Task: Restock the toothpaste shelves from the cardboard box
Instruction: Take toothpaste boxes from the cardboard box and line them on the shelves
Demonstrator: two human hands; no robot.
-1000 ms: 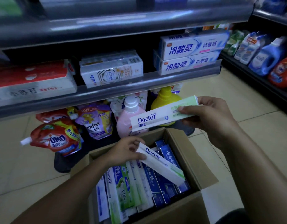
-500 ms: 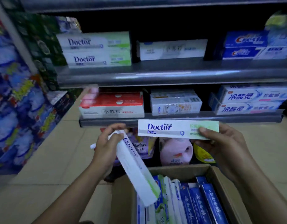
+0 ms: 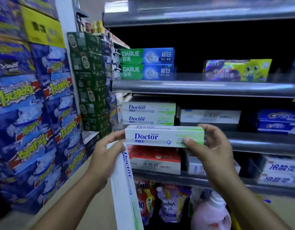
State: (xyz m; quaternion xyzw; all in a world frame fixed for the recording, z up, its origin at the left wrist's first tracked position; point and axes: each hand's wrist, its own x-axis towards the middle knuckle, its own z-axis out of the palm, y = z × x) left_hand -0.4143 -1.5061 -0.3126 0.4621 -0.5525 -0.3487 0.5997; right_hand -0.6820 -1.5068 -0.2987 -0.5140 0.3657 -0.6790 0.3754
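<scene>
My right hand (image 3: pixel 211 150) grips the green end of a white and green Doctor toothpaste box (image 3: pixel 160 136), held level in front of the shelves. My left hand (image 3: pixel 105 156) holds a second Doctor box (image 3: pixel 125 188) that hangs downward, while its fingertips touch the left end of the level box. Just behind, two stacked Doctor boxes (image 3: pixel 148 113) lie on the grey middle shelf (image 3: pixel 263 138). The cardboard box is out of view.
Darlie boxes (image 3: pixel 145 63) and a colourful pack (image 3: pixel 236 69) sit on the upper shelf. White, Crest (image 3: pixel 277 121) and red (image 3: pixel 153 156) toothpaste boxes fill neighbouring spots. Stacked blue cartons (image 3: pixel 32 113) wall the left. Detergent pouches and a pink bottle (image 3: pixel 209 213) stand on the floor.
Both hands rose from the cardboard box with a Doctor box each. The view lifted and turned left, so the box dropped out of view and the Doctor shelf came closer.
</scene>
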